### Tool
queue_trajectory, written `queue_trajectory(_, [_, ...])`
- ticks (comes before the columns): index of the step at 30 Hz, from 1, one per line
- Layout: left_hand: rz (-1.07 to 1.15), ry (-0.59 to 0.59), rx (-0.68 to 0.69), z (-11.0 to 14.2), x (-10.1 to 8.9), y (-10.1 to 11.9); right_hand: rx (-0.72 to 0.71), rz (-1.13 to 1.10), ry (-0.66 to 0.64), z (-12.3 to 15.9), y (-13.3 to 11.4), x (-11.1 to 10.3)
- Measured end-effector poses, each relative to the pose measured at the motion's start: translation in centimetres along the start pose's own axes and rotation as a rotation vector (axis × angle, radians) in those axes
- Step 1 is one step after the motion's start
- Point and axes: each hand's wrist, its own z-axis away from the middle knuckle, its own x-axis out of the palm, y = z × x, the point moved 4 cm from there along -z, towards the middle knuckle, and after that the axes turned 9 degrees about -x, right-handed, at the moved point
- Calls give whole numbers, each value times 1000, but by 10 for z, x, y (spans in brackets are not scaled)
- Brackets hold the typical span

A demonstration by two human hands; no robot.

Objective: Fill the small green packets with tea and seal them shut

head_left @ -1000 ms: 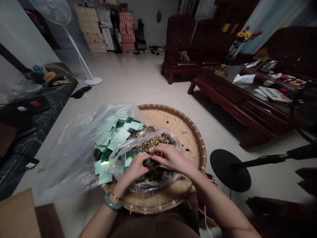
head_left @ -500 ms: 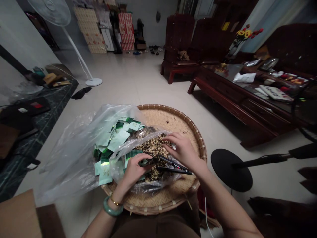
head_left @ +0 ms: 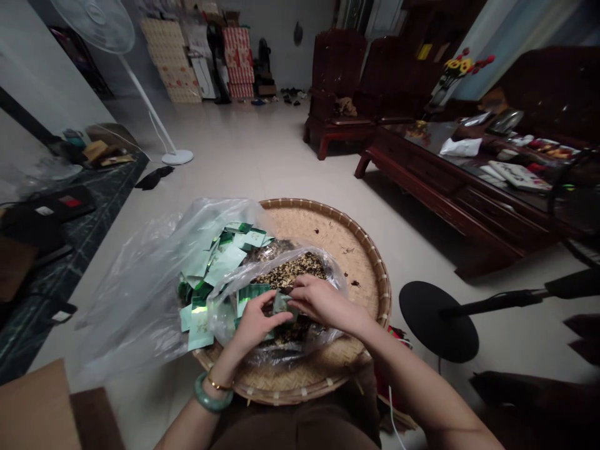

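A small pale green packet (head_left: pixel 282 304) is between my two hands, over an open clear plastic bag (head_left: pixel 338 275). My left hand (head_left: pixel 257 322) grips its lower left side between thumb and fingers. The bent fingers of my right hand (head_left: pixel 323 301) close on its upper right edge, partly covering it. Below lies a loose dark and yellowish dried mix (head_left: pixel 296 267) in the clear bag. Many more green packets (head_left: pixel 225 265) are heaped to the left in a big clear bag (head_left: pixel 140 312). Everything rests on a round woven bamboo tray (head_left: pixel 337 219).
A black round stand base (head_left: pixel 439 321) is on the floor to the right of the tray. A low dark wooden table (head_left: pixel 435 181) stands beyond it. A white fan (head_left: pixel 178 156) is at the far left, and a cardboard box (head_left: pixel 37 406) at the near left.
My right hand has come down and left from over the mix to the packet. The black two-armed tool, which lay between my hands, is out of sight. The packet shows more plainly.
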Motion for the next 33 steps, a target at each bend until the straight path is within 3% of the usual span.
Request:
queue_trajectory(3, [127,-52,-64,0,3,4,-26,-59,-1,1,0,-1])
queue_trajectory(11, [379,137,-180,2,13,-5,59,-197,-75,-1,8,2])
queue_trajectory(17, [458,228,-176,2,11,-3,136,-140,42,2,8,-6])
queue_trajectory(24, [426,246,-107,0,9,0,117,-107,-22,-2,6,-3])
queue_trajectory(30, [485,326,-69,-1,8,-6,257,-455,347,5,17,0])
queue_trajectory(33, [501,326,-47,-2,9,-4,351,-637,418,6,25,16])
